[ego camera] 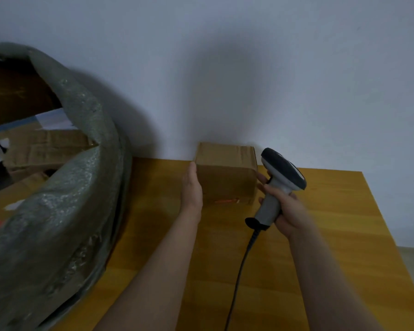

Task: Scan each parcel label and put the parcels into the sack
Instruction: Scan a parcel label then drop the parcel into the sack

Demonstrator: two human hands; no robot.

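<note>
Small cardboard parcel point(226, 180) is stood at the far edge of the bench point(320, 235), against the wall point(249, 80), right of the open sack point(81, 187). Left hand point(192, 187) is laid flat on its left face, grip apart, fingers straight. Right hand point(287, 209) is clamped round the scanner point(282, 173) handle. No label is visible. Parcel is judged light and stiff; hold is best taken across opposite side faces.
</note>
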